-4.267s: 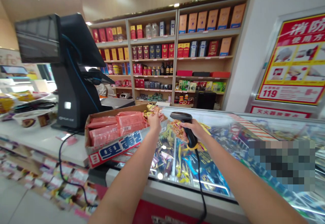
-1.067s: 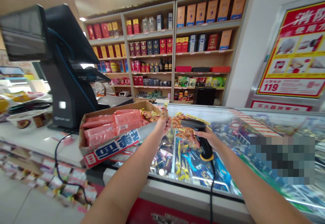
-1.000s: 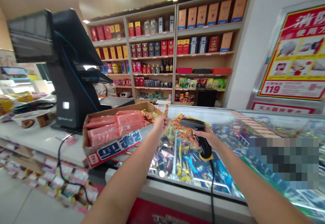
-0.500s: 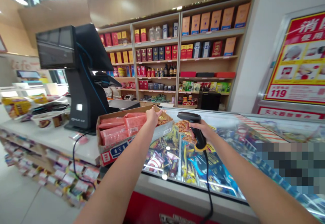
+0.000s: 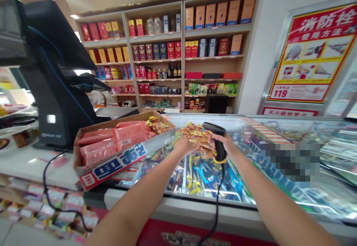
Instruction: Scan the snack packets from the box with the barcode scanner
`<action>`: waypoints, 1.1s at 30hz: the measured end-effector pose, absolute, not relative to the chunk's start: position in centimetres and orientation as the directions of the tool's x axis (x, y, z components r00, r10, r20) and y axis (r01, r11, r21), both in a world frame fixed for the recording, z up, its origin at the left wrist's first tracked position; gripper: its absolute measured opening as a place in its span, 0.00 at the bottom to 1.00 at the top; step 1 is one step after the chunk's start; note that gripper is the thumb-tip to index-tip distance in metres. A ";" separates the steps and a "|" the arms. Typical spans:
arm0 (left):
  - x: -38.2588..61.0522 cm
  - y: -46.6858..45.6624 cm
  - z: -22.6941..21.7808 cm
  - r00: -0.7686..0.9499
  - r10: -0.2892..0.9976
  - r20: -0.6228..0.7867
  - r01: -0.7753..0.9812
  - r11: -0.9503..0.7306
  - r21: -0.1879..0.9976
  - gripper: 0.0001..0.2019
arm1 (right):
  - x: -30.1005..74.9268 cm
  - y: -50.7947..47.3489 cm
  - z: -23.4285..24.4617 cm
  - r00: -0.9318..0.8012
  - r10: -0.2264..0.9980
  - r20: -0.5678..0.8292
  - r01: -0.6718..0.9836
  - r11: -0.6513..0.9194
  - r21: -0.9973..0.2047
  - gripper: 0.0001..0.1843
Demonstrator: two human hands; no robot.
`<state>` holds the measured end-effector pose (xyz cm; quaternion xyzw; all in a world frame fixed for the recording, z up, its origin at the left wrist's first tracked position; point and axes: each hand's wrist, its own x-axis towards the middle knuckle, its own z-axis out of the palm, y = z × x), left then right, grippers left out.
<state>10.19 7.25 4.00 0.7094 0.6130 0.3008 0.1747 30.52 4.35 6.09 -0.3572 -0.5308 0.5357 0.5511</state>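
Observation:
My left hand [image 5: 183, 146] is at the near left side of a pile of small orange-and-yellow snack packets [image 5: 196, 132] on the glass top. Its fingers reach in among the packets and are partly hidden, so their grip is unclear. In my right hand [image 5: 227, 145] is a black barcode scanner [image 5: 219, 142], held upright by its handle at the pile's right edge, its cable hanging down in front. Left of my hands stands an open cardboard box [image 5: 117, 164] with pink plastic-wrapped packs [image 5: 129, 134] and several of the small snack packets [image 5: 156, 125] at its right end.
A glass-topped freezer [image 5: 251, 186] full of colourful packages lies under the pile. The black checkout terminal [image 5: 55, 90] rises at left on a white counter [image 5: 36, 168]. Shelves [image 5: 182, 60] of boxes and bottles line the back, and a red-and-yellow poster [image 5: 309, 56] hangs at right.
My left hand has moved from above the cardboard box's right end to the snack packet pile. My right hand still holds the scanner. The view has turned to the right.

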 end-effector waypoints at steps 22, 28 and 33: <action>10.1 7.9 3.7 0.053 0.986 0.157 0.794 -0.137 0.593 0.22 | 30.2 3.5 6.1 -0.189 0.961 0.200 -0.126 0.178 -0.976 0.13; 8.2 8.4 3.7 0.075 0.995 0.061 0.702 -0.096 0.706 0.16 | 30.2 3.6 5.8 -0.199 0.958 0.208 -0.124 0.186 -0.975 0.14; 6.0 8.8 4.1 0.219 0.973 -0.072 0.450 -0.035 0.892 0.10 | 30.3 3.3 6.0 -0.201 0.955 0.219 -0.160 0.189 -0.969 0.15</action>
